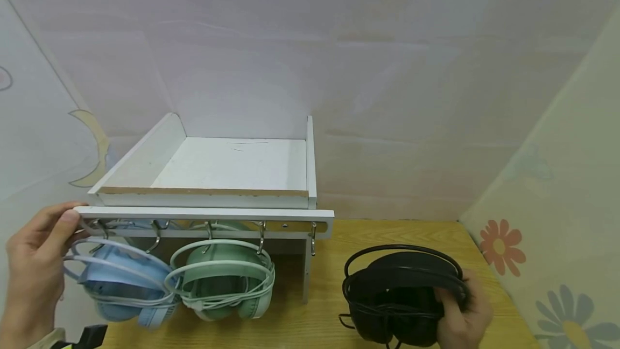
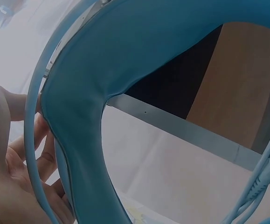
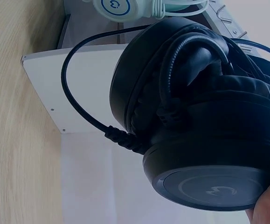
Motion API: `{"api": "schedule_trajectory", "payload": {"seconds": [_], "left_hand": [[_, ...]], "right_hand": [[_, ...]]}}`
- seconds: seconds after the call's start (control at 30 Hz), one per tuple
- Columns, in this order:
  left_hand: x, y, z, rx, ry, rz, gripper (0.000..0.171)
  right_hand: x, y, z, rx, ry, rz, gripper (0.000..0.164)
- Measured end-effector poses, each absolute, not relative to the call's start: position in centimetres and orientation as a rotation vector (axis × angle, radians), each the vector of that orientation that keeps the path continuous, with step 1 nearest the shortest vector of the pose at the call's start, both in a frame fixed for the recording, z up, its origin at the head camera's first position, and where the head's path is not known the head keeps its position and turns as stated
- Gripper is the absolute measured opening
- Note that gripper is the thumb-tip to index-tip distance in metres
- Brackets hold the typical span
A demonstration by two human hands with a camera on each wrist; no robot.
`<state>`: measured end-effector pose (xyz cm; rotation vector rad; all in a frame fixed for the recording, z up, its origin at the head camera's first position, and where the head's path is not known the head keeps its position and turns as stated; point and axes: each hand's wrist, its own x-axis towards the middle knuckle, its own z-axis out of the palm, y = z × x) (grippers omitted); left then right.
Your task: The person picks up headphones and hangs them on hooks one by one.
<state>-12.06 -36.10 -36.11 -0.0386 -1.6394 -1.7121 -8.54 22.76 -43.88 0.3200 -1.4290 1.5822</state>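
In the head view my left hand (image 1: 34, 268) grips the left end of a white hook rail (image 1: 208, 213), its thumb on the front edge. Blue headphones (image 1: 118, 260) hang from the rail close beside that hand, and in the left wrist view their headband (image 2: 83, 107) fills much of the picture. Next to them hang green headphones (image 1: 225, 256), with their cable wound around them. Off to the right of the rail, my right hand (image 1: 467, 311) holds black headphones (image 1: 411, 276) by one side. A cable loop sticks out from the black pair in the right wrist view.
The rail fronts a white shelf unit (image 1: 232, 163) with raised sides and a side panel (image 1: 307, 271) below. Metal hooks line it; the rightmost hook (image 1: 313, 238) bears nothing. A wood-grain table (image 1: 334, 263) lies underneath, with pale covered walls behind and at both sides.
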Motion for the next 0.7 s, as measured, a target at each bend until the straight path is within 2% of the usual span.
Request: {"api": "schedule_trajectory", "payload": {"seconds": [0.7], "left_hand": [[-12.2,-36.4,-36.3,-0.103,-1.627,-1.735,0.019]], "right_hand": [[-8.6,20.4,-44.1,0.373,-1.354,1.742,0.02]]}}
